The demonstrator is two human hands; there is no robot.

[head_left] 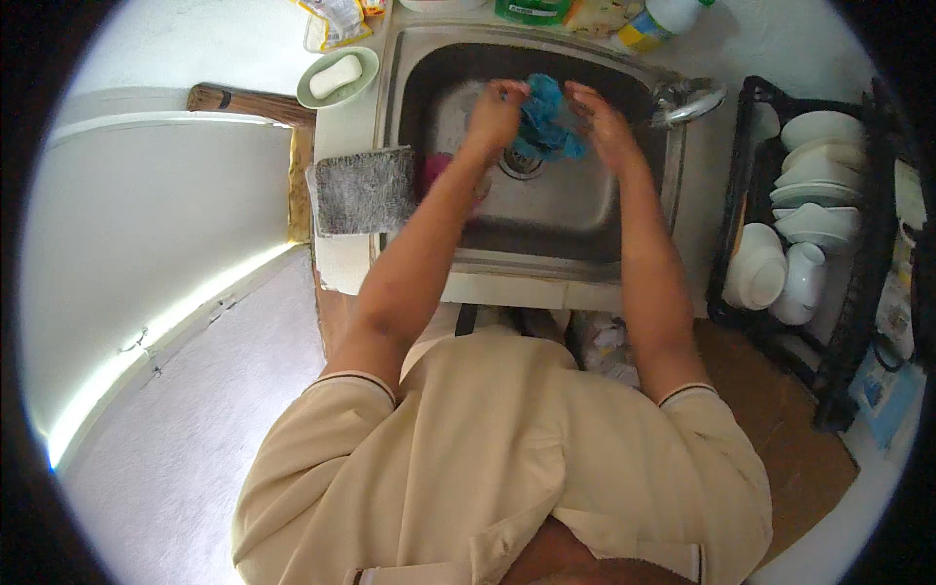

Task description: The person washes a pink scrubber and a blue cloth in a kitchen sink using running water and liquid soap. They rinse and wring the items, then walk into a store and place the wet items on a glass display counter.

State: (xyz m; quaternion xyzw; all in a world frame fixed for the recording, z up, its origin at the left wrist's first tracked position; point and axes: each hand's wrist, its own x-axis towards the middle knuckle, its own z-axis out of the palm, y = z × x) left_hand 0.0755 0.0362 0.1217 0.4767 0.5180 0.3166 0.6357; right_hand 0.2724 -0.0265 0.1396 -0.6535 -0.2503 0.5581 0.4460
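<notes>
A crumpled blue cloth is bunched up over the steel sink, close to the drain. My left hand has its fingers curled at the cloth's upper left edge and seems to grip it. On the other side, my right hand is open, its fingers stretched toward the cloth. Whether the right fingers touch it is hard to tell. Something pink lies in the sink's left side, partly hidden by my left forearm.
A grey fuzzy cloth hangs over the sink's left rim. Behind it, white soap sits in a green dish. The faucet is at the right rim. Farther right stands a black rack with white bowls. Bottles line the back.
</notes>
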